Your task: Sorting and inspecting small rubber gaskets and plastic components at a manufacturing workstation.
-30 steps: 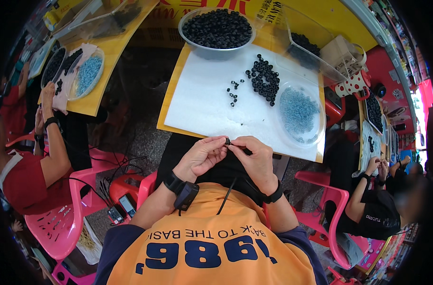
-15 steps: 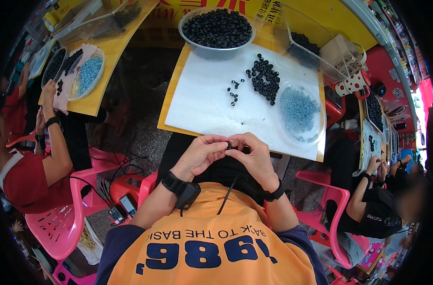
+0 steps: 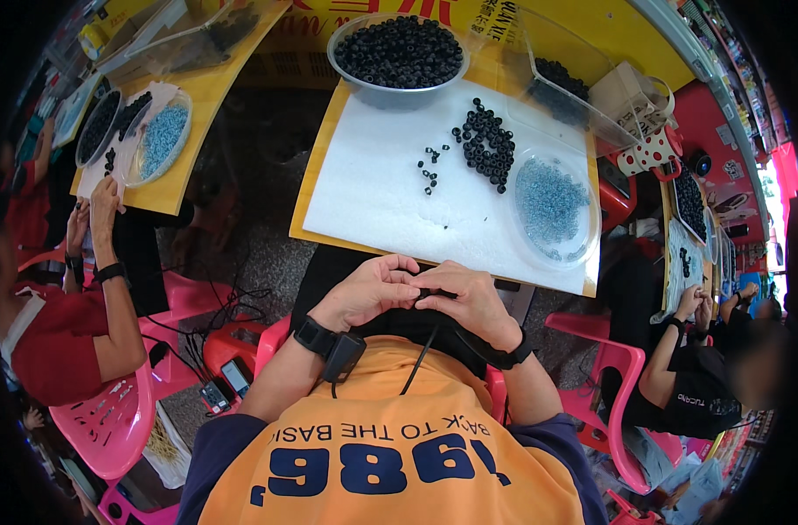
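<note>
My left hand point(image 3: 369, 291) and my right hand point(image 3: 471, 299) meet over my lap, just below the table's near edge. Thumbs and fingertips are pinched together at one spot. Something small and dark seems to sit between them, mostly covered by the fingers. Beyond the hands, a white foam sheet point(image 3: 364, 175) covers the table. On it lie a pile of black ring-shaped beads point(image 3: 486, 149) and a small scatter of black beads point(image 3: 431, 166) to its left. A clear round dish of tiny blue beads point(image 3: 549, 206) rests at the sheet's right side.
A large bowl heaped with black beads point(image 3: 401, 52) stands at the back. Behind right are a clear plastic bin point(image 3: 583, 105) and a polka-dot mug point(image 3: 648, 156). Co-workers sit left point(image 3: 66, 337) and right point(image 3: 679, 385) on pink chairs. Cables point(image 3: 198, 346) lie on the floor at left.
Both my hands have dropped slightly toward my lap, and the left fingers have shifted around the pinch. The left co-worker's hand has drawn back from the bead dishes.
</note>
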The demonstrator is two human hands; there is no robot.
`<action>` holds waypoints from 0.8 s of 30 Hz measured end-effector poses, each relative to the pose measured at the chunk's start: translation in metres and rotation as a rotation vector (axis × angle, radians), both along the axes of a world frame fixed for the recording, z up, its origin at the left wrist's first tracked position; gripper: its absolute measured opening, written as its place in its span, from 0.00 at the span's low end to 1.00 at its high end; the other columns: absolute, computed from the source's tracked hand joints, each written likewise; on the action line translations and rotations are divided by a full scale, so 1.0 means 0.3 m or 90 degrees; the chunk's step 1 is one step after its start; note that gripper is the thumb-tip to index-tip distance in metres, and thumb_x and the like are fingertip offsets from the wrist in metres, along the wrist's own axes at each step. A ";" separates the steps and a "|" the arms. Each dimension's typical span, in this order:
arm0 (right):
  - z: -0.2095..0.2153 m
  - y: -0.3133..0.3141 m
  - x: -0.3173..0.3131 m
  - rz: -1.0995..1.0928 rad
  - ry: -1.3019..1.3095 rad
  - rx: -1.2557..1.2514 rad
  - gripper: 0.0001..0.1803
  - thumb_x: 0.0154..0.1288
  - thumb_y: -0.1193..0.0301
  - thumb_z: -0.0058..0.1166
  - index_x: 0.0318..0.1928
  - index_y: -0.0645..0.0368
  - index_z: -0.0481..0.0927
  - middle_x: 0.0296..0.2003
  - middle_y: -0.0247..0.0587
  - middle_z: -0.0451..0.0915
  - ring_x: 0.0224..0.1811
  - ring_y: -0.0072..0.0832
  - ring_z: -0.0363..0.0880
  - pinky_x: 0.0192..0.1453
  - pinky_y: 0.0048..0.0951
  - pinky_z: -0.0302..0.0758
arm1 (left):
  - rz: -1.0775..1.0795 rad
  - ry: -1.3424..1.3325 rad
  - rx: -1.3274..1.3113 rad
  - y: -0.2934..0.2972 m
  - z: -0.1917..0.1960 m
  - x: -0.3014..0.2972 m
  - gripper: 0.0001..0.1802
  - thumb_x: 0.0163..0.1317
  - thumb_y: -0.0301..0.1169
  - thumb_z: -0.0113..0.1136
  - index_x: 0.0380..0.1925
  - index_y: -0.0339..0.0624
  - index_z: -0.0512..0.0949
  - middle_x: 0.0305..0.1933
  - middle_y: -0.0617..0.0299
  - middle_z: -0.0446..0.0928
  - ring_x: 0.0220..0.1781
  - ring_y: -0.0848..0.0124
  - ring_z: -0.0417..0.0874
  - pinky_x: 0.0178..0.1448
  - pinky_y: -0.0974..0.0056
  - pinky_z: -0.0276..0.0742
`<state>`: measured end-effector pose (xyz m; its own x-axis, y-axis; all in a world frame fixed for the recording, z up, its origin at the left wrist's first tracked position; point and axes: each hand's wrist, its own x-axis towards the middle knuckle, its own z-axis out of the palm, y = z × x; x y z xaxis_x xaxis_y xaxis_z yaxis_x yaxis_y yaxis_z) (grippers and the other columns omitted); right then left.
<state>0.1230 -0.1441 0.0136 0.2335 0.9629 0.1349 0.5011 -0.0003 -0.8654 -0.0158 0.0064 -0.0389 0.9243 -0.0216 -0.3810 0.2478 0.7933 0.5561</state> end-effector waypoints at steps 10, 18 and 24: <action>0.003 0.014 0.015 -0.068 0.004 -0.036 0.13 0.56 0.72 0.63 0.42 0.60 0.83 0.34 0.40 0.84 0.36 0.31 0.81 0.41 0.27 0.76 | 0.016 -0.017 0.011 -0.019 0.005 0.018 0.18 0.62 0.26 0.61 0.50 0.36 0.70 0.41 0.58 0.80 0.40 0.72 0.82 0.47 0.70 0.79; 0.306 0.178 0.510 -0.227 0.372 0.208 0.28 0.64 0.75 0.57 0.62 0.70 0.66 0.46 0.43 0.80 0.49 0.26 0.79 0.56 0.25 0.74 | 0.093 0.010 -0.055 -0.011 0.034 0.005 0.17 0.71 0.33 0.49 0.55 0.36 0.68 0.53 0.48 0.76 0.51 0.65 0.81 0.56 0.63 0.79; 0.212 0.205 0.611 -0.318 0.113 0.028 0.24 0.63 0.73 0.57 0.60 0.66 0.72 0.42 0.44 0.82 0.51 0.29 0.79 0.53 0.24 0.73 | 0.097 -0.027 -0.069 0.009 0.053 0.015 0.17 0.71 0.30 0.49 0.56 0.35 0.67 0.53 0.48 0.76 0.52 0.65 0.81 0.57 0.64 0.79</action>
